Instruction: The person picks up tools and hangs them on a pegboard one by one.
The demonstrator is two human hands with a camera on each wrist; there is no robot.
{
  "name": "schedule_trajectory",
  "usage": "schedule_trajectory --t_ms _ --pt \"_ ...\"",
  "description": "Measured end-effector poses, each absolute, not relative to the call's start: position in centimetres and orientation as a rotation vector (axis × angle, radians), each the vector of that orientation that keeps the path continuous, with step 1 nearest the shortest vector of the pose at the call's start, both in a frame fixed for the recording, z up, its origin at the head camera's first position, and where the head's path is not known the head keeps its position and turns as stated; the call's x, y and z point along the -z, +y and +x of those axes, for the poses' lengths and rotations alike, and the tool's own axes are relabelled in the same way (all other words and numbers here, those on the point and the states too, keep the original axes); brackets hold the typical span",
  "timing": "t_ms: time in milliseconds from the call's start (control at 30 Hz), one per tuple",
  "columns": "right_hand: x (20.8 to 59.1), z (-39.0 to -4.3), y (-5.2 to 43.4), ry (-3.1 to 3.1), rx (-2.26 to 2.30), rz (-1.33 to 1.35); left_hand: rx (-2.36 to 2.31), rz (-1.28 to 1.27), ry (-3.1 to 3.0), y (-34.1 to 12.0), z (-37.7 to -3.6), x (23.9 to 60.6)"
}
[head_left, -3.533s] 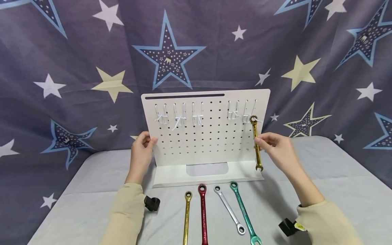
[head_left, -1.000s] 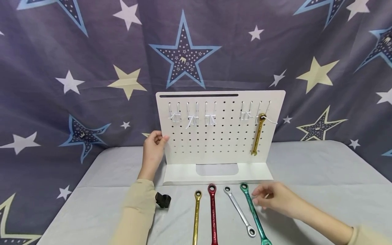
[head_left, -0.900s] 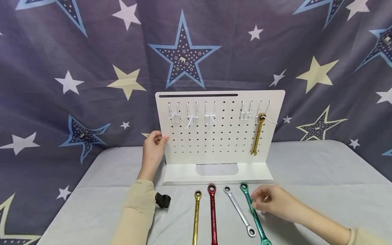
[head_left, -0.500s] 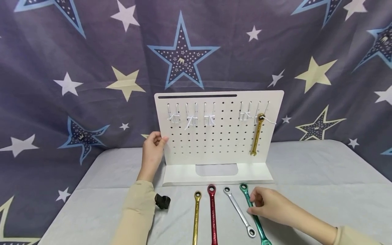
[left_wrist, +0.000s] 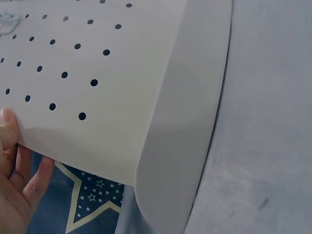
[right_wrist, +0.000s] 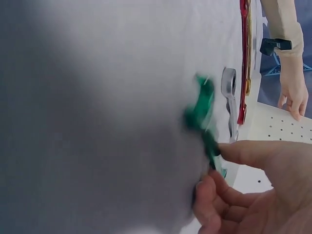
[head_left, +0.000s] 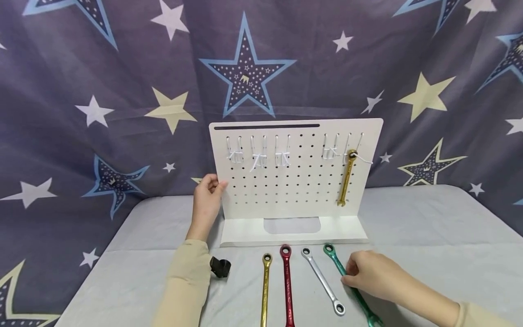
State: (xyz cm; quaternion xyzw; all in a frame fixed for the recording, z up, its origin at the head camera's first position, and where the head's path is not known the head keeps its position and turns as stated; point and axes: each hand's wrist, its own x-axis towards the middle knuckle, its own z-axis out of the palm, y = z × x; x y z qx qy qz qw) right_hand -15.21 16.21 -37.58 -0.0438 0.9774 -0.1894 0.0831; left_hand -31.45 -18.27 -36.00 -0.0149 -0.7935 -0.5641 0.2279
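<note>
Down on the cloth, the right hand pinches the green wrench; the left hand grips the pegboard edge.

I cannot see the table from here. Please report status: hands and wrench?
Left hand grips white pegboard stand edge. Right hand pinches green metal ratchet wrench on table. Silver wrench close beside, apart.

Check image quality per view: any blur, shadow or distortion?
Head: sharp, evenly lit, slight wide-angle bowing at the edges. Left wrist: sharp on the pegboard, soft light, no glare. Right wrist: green wrench motion-blurred, a dark vignette-like shadow over the left of the frame, right hand soft.
</note>
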Motion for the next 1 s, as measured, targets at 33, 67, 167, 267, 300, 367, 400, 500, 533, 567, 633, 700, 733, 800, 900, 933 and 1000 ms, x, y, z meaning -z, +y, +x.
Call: schedule_trajectory --t_ms 33,67,167,267,300,367,400,500,533,567,633,700,733,800,900,933,1000 --pt "37.5 -15.2 16.4 2.916 0.554 -0.128 1.555 -0.044 -2.187 -18.2 -31.4 35.9" --pt "37.5 -15.2 16.6 2.907 0.556 -0.122 1.554 -0.045 -2.188 -18.2 -31.4 35.9" --pt "37.4 -15.1 17.2 2.876 0.594 -0.099 1.55 -0.048 -2.197 -18.1 -31.4 35.7" --pt "37.4 -15.0 17.6 2.853 0.647 -0.098 1.538 -0.042 -2.207 -18.1 -31.3 35.5" --pt "37.5 -14.9 17.7 2.852 0.658 -0.109 1.535 -0.042 -2.208 -18.1 -31.3 35.5" --pt "37.4 -14.9 17.8 2.842 0.676 -0.138 1.53 -0.042 -2.208 -18.2 -31.2 35.4" --pt "37.4 -14.9 17.9 2.831 0.689 -0.16 1.529 -0.043 -2.207 -18.2 -31.2 35.3" --pt "37.3 -14.9 18.0 2.795 0.732 -0.22 1.525 -0.047 -2.207 -18.3 -31.2 35.3" --pt "37.3 -14.9 18.1 2.779 0.749 -0.24 1.525 -0.047 -2.207 -18.3 -31.2 35.3" --pt "37.3 -14.9 18.2 2.762 0.773 -0.258 1.524 -0.047 -2.207 -18.3 -31.2 35.3" --pt "37.4 -14.8 18.4 2.745 0.815 -0.296 1.526 -0.044 -2.208 -18.2 -31.3 35.3" --pt "37.5 -14.7 18.7 2.729 0.858 -0.339 1.528 -0.043 -2.21 -18.2 -31.3 35.4" --pt "37.5 -14.6 18.9 2.721 0.877 -0.357 1.53 -0.042 -2.211 -18.1 -31.3 35.4" --pt "37.6 -14.5 19.1 2.707 0.908 -0.391 1.529 -0.04 -2.214 -18.1 -31.3 35.5" --pt "37.6 -14.4 19.4 2.7 0.939 -0.433 1.526 -0.034 -2.221 -18.1 -31.3 35.6" --pt "37.5 -14.4 19.4 2.696 0.948 -0.439 1.524 -0.031 -2.224 -18.2 -31.3 35.6" --pt "37.5 -14.4 19.5 2.695 0.971 -0.456 1.522 -0.025 -2.227 -18.2 -31.3 35.7"
